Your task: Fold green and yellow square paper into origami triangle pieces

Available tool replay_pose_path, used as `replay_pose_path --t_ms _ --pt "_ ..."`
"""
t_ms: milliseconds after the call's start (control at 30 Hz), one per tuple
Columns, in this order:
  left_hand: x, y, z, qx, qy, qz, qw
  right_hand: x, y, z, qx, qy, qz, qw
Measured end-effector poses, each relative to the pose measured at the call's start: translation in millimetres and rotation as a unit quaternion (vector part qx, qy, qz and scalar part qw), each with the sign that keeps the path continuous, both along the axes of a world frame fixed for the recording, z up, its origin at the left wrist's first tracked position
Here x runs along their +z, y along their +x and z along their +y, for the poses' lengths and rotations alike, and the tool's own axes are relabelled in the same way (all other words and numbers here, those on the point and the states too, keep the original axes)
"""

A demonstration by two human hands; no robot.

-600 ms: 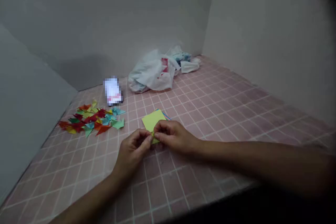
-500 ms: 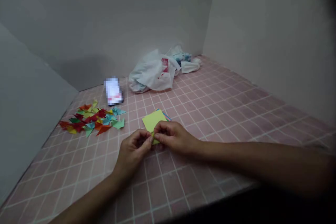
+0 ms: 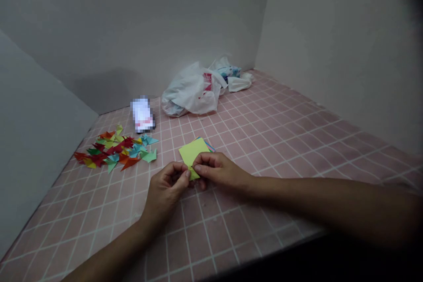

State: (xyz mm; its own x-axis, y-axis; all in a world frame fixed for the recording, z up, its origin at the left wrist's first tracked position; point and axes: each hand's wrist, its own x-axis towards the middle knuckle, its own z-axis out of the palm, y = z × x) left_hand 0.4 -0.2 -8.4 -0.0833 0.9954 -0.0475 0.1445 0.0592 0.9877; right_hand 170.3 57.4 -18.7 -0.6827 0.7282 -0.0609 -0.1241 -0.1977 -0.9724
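Note:
My left hand [image 3: 170, 185] and my right hand [image 3: 220, 169] meet at the middle of the tiled surface, thumbs and forefingers pinched close together. Between their fingertips is a small piece of folded yellow paper [image 3: 193, 173], mostly covered by the fingers. Just beyond it lies a stack of square paper sheets [image 3: 194, 150], yellow on top, with blue and pink edges showing at the right. A pile of folded paper figures [image 3: 115, 147] in red, orange, yellow, green and blue lies to the left of my hands.
A lit phone [image 3: 142, 115], its screen blurred, leans near the back wall behind the paper figures. White plastic bags [image 3: 194, 90] with a red print sit against that wall. Pale walls enclose the pink tiled surface [image 3: 280, 136] at the back and both sides.
Both hands stay in the same place with small finger movements. The fingertips have drawn slightly apart, and a little more of the yellow paper shows below them.

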Motion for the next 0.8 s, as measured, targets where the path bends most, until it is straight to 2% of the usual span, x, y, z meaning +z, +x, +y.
replay_pose_path --t_ms 233,467,600,800 --pt "1.4 2 -1 0.006 0.000 0.007 1.000 -1 0 1 0.005 -0.007 0.012 1.000" --pt "8.5 3 -1 0.002 0.030 0.031 0.999 0 -1 1 0.009 -0.017 0.032 0.999" --pt "8.5 1 -1 -0.016 0.055 0.036 0.998 1 -2 0 -0.027 0.013 0.029 0.999" --pt "9.5 -1 -3 -0.050 0.059 0.006 0.997 6 1 -1 0.007 0.038 0.006 0.999"
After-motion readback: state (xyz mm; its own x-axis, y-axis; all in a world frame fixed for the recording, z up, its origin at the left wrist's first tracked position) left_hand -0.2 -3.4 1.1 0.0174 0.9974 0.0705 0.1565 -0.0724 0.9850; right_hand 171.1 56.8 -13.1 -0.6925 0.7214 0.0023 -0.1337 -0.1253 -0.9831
